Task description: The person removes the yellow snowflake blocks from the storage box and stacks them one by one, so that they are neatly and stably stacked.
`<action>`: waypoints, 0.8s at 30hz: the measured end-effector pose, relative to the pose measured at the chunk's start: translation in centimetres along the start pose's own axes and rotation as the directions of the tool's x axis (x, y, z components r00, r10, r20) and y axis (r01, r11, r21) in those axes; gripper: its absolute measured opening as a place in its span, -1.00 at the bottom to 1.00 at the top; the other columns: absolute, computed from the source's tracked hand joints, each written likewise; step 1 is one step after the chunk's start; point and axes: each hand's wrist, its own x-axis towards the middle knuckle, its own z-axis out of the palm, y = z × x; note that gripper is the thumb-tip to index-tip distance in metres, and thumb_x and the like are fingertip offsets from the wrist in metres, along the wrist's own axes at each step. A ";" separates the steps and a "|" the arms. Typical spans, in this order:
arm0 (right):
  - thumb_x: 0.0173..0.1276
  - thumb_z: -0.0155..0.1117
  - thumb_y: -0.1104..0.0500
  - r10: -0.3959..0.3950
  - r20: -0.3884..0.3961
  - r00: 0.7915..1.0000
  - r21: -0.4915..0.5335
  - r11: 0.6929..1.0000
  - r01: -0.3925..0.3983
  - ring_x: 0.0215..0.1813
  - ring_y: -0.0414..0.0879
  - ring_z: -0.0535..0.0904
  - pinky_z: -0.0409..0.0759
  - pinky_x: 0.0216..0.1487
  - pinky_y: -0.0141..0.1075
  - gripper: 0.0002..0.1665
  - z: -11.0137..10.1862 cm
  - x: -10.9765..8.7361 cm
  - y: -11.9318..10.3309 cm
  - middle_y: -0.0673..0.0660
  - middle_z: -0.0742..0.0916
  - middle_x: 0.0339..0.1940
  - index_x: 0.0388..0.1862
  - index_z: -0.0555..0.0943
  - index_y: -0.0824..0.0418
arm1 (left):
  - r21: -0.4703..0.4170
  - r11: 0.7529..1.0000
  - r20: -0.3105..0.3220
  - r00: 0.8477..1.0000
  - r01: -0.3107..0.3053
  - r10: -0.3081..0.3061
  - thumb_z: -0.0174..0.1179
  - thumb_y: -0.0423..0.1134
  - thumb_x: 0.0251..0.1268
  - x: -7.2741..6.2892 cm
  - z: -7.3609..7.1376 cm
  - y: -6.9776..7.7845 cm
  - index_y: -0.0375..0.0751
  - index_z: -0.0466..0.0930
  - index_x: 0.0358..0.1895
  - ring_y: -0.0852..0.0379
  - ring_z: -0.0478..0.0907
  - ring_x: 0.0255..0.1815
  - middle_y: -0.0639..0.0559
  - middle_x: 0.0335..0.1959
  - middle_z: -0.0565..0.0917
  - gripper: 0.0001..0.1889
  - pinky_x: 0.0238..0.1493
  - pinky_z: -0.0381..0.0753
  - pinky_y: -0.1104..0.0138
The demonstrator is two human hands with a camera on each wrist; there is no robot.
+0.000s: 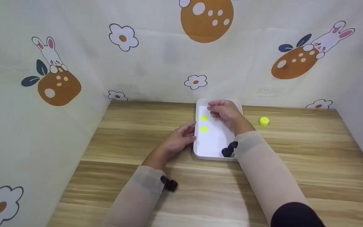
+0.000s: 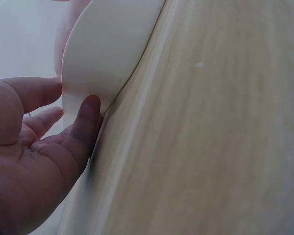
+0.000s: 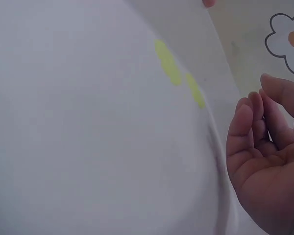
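Note:
A white rectangular tray point(image 1: 213, 145) lies on the wooden table. Two flat yellow round pieces, one point(image 1: 204, 118) behind the other point(image 1: 204, 129), sit along its left side inside. My left hand point(image 1: 176, 140) touches the tray's left wall; the left wrist view shows its fingertips against the outer side point(image 2: 112, 44). Over the tray's far part hovers my right hand point(image 1: 227, 112), its fingers loosely bent. In the right wrist view nothing shows between that hand's thumb and fingers point(image 3: 242, 122). Right of the tray stands a small yellow flower-shaped piece, perhaps a stack point(image 1: 264, 121).
A patterned cloth backdrop point(image 1: 156, 69) with rabbits and flowers rises behind the table and at both sides. The tray's far end stands close to it. Wooden tabletop point(image 1: 131, 126) extends left and right of the tray. Dark wrist devices point(image 1: 169, 183) sit on both sleeves.

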 end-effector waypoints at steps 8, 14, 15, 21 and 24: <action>0.44 0.45 0.30 -0.002 0.041 0.999 -0.131 0.991 0.008 -0.01 -0.08 0.69 0.72 0.03 -0.35 -0.54 -0.1 0.3 0.9 0.09 0.81 0.02 0.30 0.69 0.25 | -0.008 1.000 0.009 1.000 -0.015 0.015 0.14 -0.44 0.58 -0.1 -0.1 0.0 -0.22 0.15 0.71 -0.21 0.38 0.65 -0.29 0.66 0.35 -0.29 0.64 0.45 0.02; 0.39 0.41 0.38 0.019 0.071 0.997 -0.245 0.969 -0.002 0.21 -0.04 0.67 0.69 0.23 -0.30 -0.50 0.1 0.5 1.1 0.14 0.77 0.27 0.30 0.69 0.17 | -0.024 0.999 0.018 0.999 -0.030 0.030 0.12 -0.47 0.58 -0.1 -0.1 0.0 -0.26 0.13 0.71 -0.25 0.33 0.67 -0.33 0.68 0.30 -0.29 0.65 0.43 0.01; 0.37 0.41 0.40 0.022 0.076 0.997 -0.252 0.968 -0.003 0.23 -0.03 0.67 0.68 0.27 -0.29 -0.48 0.1 0.5 1.0 0.14 0.76 0.28 0.30 0.69 0.17 | -0.027 0.999 0.019 0.999 -0.032 0.032 0.12 -0.47 0.58 -0.1 -0.1 0.0 -0.26 0.12 0.71 -0.25 0.33 0.67 -0.33 0.68 0.30 -0.28 0.65 0.43 0.01; 0.27 0.43 0.46 0.030 0.078 0.996 -0.313 0.950 -0.004 0.23 -0.01 0.66 0.66 0.34 -0.26 -0.39 0.4 0.4 0.9 0.13 0.74 0.26 0.30 0.69 0.16 | -0.028 0.999 0.011 1.000 -0.029 0.029 0.12 -0.48 0.57 -0.1 0.0 -0.1 -0.24 0.14 0.71 -0.24 0.36 0.66 -0.32 0.66 0.34 -0.28 0.64 0.44 0.01; 0.26 0.42 0.46 0.023 0.072 0.997 -0.364 0.931 0.004 0.22 -0.01 0.66 0.67 0.29 -0.27 -0.40 0.5 0.4 0.9 0.12 0.75 0.25 0.29 0.70 0.14 | -0.033 0.999 0.010 1.000 -0.022 0.022 0.13 -0.48 0.56 -0.1 0.0 -0.1 -0.23 0.15 0.71 -0.23 0.36 0.66 -0.31 0.66 0.34 -0.28 0.64 0.45 0.01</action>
